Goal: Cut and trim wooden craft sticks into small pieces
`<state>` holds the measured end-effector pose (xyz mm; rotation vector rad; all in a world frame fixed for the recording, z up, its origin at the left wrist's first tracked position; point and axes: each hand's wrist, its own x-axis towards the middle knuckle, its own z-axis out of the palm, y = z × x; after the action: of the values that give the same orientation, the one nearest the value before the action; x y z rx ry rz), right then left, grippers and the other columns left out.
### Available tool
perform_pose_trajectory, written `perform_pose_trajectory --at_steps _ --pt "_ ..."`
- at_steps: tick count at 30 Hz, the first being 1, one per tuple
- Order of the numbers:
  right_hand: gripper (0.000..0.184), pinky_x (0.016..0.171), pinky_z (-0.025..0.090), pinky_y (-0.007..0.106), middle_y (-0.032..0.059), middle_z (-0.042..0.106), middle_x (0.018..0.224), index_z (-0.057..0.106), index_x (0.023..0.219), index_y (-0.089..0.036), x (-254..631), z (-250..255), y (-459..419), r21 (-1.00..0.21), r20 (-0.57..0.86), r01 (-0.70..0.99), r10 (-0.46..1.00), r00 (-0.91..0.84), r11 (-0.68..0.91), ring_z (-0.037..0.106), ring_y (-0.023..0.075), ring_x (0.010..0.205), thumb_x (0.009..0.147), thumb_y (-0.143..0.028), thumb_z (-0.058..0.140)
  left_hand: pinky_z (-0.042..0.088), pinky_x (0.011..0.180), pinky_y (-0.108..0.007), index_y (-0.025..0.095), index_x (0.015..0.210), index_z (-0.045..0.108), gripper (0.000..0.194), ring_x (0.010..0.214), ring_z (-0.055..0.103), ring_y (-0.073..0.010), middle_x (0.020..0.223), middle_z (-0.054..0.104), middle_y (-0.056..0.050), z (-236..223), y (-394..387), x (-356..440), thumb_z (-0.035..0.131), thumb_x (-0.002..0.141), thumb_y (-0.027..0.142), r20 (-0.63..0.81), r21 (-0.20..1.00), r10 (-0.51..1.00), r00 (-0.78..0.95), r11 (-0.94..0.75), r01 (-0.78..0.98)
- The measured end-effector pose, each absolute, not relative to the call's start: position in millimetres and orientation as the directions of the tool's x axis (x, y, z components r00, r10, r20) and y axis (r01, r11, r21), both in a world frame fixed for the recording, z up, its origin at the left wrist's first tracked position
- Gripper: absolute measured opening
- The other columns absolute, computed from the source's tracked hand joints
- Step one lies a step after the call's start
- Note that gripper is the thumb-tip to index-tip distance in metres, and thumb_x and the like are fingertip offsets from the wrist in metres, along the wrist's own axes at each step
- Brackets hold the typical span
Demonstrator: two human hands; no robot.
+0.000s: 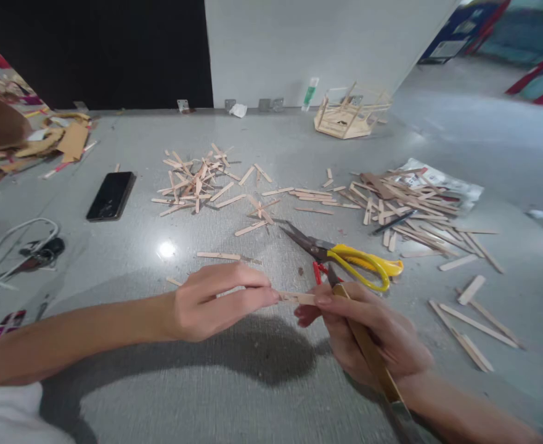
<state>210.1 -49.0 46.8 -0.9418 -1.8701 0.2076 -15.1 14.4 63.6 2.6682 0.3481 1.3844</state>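
Note:
Between my two hands, just above the table, is a small flat wooden craft stick (296,298). My left hand (227,299) pinches its left end between thumb and fingers. The right end sits in the fingertips of my right hand (368,327). That same hand also holds a long gold-coloured cutter knife (368,354), its dark tip pointing away from me. Beyond the right hand lie yellow-handled scissors (345,256) with their blades toward the upper left. A small red-handled tool (317,271) is partly hidden beside them. Another craft stick (220,255) lies beyond my left hand.
Craft sticks form one pile (197,179) at centre left and another pile (419,209) at right. A hexagonal stick frame (349,117) stands at the back, near a green-labelled tube (310,95). A phone (111,196) and white cable (15,237) lie left.

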Motion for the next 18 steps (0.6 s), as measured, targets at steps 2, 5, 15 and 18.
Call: perform_pose_trajectory --at_steps 2,5,15,18 --pt "0.032 0.057 0.057 0.021 -0.0009 0.074 0.077 0.06 0.11 -0.025 210.4 48.2 -48.4 -0.482 0.719 0.521 0.658 -0.225 0.705 0.071 0.0108 0.061 0.092 -0.001 0.05 0.055 0.064 -0.021 0.012 0.102 0.066 0.012 0.074 0.065 -0.0118 0.089 0.069 -0.007 63.6 14.7 -12.5 0.064 0.09 0.007 0.819 0.198 0.239 0.522 -0.971 0.134" --pt "0.035 0.06 0.057 0.019 -0.0019 0.074 0.076 0.06 0.11 -0.023 209.6 49.4 -47.8 -0.468 0.723 0.531 0.651 -0.229 0.706 0.071 0.0098 0.062 0.089 0.002 0.051 0.053 0.061 -0.022 0.01 0.107 0.065 0.016 0.072 0.062 -0.0117 0.087 0.067 -0.006 62.9 15.2 -10.5 0.061 0.092 0.006 0.807 0.206 0.246 0.537 -0.969 0.134" --pt "0.035 0.065 0.058 0.018 0.0014 0.073 0.08 0.06 0.113 -0.02 210.5 45.0 -48.9 -0.483 0.721 0.482 0.645 -0.254 0.731 0.071 0.0095 0.067 0.089 0.004 0.05 0.047 0.059 -0.024 0.018 0.102 0.065 0.009 0.062 0.059 -0.0107 0.078 0.066 -0.001 65.5 12.2 -13.5 0.061 0.094 0.014 0.698 0.242 0.313 0.645 -0.95 0.199" --pt "0.035 0.065 0.059 0.019 0.0012 0.074 0.081 0.06 0.114 -0.021 210.9 44.0 -51.5 -0.482 0.705 0.518 0.664 -0.25 0.707 0.072 0.0102 0.068 0.09 0.002 0.051 0.05 0.06 -0.025 0.016 0.097 0.064 0.011 0.068 0.063 -0.0134 0.08 0.068 -0.004 69.1 14.1 -15.2 0.056 0.094 0.008 0.725 0.099 0.195 0.661 -0.979 0.179"
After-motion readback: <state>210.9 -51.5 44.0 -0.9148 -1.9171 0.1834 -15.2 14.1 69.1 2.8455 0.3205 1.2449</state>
